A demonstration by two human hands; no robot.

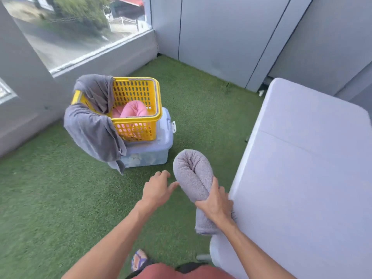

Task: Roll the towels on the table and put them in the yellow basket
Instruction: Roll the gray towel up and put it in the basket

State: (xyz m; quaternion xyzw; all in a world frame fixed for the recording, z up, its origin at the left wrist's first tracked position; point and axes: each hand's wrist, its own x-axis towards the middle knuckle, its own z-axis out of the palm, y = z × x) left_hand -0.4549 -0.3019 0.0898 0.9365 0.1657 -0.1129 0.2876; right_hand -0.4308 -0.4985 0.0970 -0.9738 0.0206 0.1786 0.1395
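Green turf with a short, fuzzy pile runs under everything. Right of the right hand, a smooth white table with rounded corners. Ahead and left of the left hand, a clear plastic box carries the slotted yellow basket, a limp grey towel over its rim, a pink roll inside. The right hand grips a plush grey roll, doubled over; the left hand hangs loose beside it.
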